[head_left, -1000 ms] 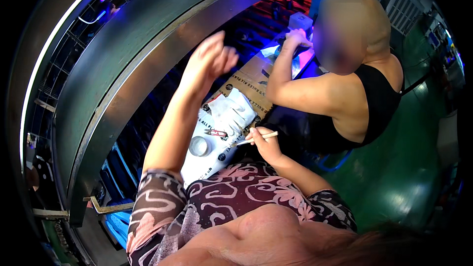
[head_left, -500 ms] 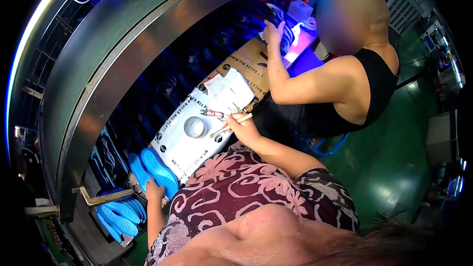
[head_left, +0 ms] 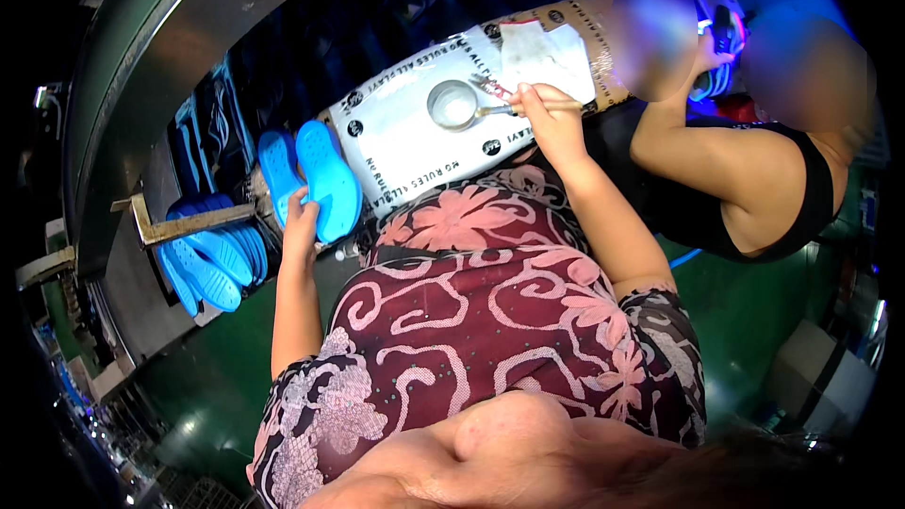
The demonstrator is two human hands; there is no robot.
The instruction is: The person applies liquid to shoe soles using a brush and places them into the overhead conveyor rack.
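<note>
My left hand [head_left: 300,226] is closed on the near end of a pair of blue insoles [head_left: 327,174], which lie side by side at the left end of a covered board [head_left: 405,155]. A wooden-handled brush [head_left: 564,106] is gripped in my right hand [head_left: 550,118]. Its tip reaches the rim of a round cup [head_left: 452,106] with pale contents; whether the bristles dip inside, I cannot tell. Just beyond the brush lie small red-handled snips [head_left: 496,89], close to my right fingers.
More blue insoles [head_left: 222,254] are stacked at the left, beside a metal bracket [head_left: 193,221]. A white cloth [head_left: 556,61] lies farther along the board. A co-worker [head_left: 754,160] sits at the right, handling a shoe under purple light. A curved metal housing [head_left: 160,85] arches over the far left.
The view has shifted, with the co-worker now farther right. My right hand has brought the brush from beside the cup to its rim. My left hand still holds the insoles.
</note>
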